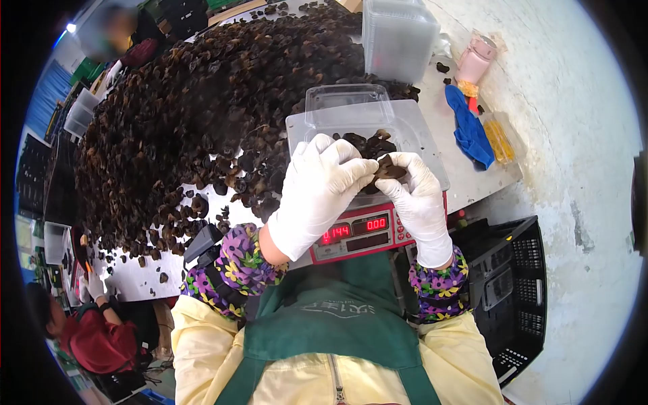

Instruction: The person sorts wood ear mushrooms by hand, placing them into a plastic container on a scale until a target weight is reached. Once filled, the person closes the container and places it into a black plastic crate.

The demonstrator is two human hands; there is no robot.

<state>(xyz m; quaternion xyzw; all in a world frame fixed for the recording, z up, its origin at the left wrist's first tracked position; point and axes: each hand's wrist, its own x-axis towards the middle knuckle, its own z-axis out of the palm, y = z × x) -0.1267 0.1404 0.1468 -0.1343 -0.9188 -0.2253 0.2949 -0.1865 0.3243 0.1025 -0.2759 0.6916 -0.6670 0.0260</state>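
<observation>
Both my hands wear white gloves and meet over a red digital scale (351, 234) with lit red figures. Between the thumb and fingers of my right hand (420, 202) is a dark brown mushroom piece (391, 170), curled like wood ear. My left hand (317, 189) pinches at the left edge of the same piece with its fingertips. Just beneath, a clear plastic box (348, 102) sits on the scale's pan with its lid folded back. More dark mushroom pieces (368, 143) lie inside the box, partly hidden by my hands.
A wide heap of dark mushrooms (182, 108) covers the table to the left. Stacked clear boxes (398, 44), a pink bottle (476, 59) and a blue cloth (467, 128) stand near the wall. Low on the right is a black crate (513, 290). A co-worker's red sleeve (101, 341) shows at left.
</observation>
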